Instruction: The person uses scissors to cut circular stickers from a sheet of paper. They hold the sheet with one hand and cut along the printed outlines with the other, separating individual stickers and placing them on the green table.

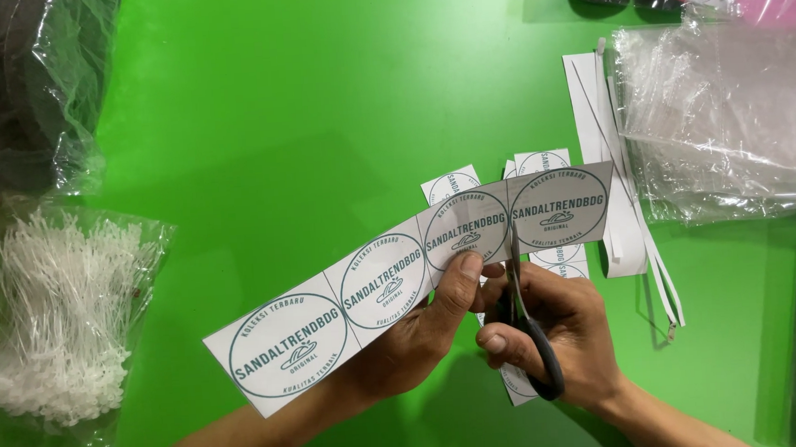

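A label strip (402, 283) is held above the green worktop (300, 119), pinched taut in the left hand (414, 342) so that the scissors (526, 321), gripped in the right hand (561, 333), meet it between two labels. Cut labels (542, 164) lie beneath.

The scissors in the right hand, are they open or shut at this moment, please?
Open, slightly: the scissors in the right hand have blades parted around the label strip, held by the left hand.
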